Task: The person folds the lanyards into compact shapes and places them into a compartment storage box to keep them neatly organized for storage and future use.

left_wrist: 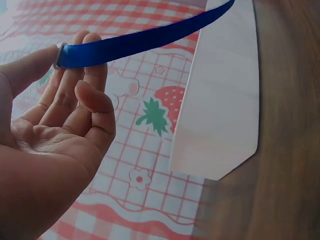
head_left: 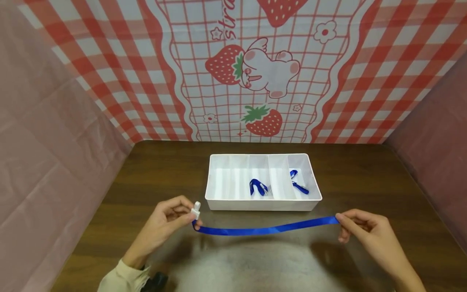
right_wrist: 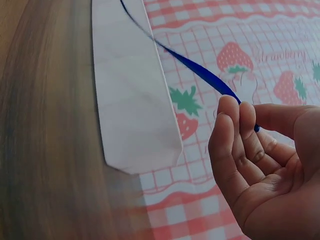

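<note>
A blue ribbon strap [head_left: 268,231] is stretched between the two hands, sagging slightly in front of the white tray. At its left end, my left hand [head_left: 168,219] pinches a small white plastic clip [head_left: 196,210] between thumb and fingers. In the left wrist view, the ribbon [left_wrist: 135,44] runs from the fingertips toward the upper right. My right hand [head_left: 368,231] pinches the ribbon's other end between thumb and forefinger. The right wrist view shows a short blue tip [right_wrist: 257,128] poking out past those fingers.
Behind the ribbon, a white divided tray [head_left: 260,205] stands on the dark wooden table [head_left: 168,166]. One compartment holds a folded blue strap [head_left: 258,186], and the right one has another blue strap [head_left: 300,188]. A strawberry-patterned cloth [head_left: 146,73] hangs at the back.
</note>
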Demonstrator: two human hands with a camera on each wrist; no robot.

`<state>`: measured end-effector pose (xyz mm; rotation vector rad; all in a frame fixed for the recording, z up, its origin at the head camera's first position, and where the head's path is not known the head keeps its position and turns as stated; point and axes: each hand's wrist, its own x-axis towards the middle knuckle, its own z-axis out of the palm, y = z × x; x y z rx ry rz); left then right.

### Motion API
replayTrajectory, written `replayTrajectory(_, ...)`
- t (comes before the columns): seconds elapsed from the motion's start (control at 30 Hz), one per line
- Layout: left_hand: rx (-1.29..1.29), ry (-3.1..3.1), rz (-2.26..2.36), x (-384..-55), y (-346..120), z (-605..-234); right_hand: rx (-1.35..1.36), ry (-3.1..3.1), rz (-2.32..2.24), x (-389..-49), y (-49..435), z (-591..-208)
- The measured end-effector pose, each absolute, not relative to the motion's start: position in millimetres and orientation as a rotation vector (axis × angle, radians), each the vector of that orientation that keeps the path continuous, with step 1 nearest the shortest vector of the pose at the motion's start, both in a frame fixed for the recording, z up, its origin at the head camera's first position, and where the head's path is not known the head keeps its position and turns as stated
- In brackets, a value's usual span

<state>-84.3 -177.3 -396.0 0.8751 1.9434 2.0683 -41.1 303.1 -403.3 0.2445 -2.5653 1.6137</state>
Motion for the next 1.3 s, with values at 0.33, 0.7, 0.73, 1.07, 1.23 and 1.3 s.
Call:
replayTrajectory(0.33,0.877,2.076,1.93,-87.4,-162.0,-370.8,0.325,-2.624,1.501,-38.6,280.8,-381.7)
replayTrajectory(0.7,0.912,2.071,1.924,-80.4,-138.5,-349.9,0.446,-2.559,1.572,-39.9,254.4,-365.5)
replayTrajectory(0.73,0.913,2.069,1.926,-79.8,-136.5,-348.3,0.455,-2.555,1.579,-40.5,252.0,-363.7)
replayTrajectory(1.07,0.987,2.157,1.881,-77.9,-117.6,-336.8,0.554,-2.532,1.673,-45.8,228.1,-349.0)
replayTrajectory(1.23,1.024,2.204,1.838,-80.5,-108.7,-333.1,0.616,-2.532,1.672,-47.7,217.5,-343.9)
replayTrajectory(1.3,1.045,2.211,1.819,-81.4,-104.2,-331.3,0.64,-2.53,1.676,-48.4,213.0,-341.3)
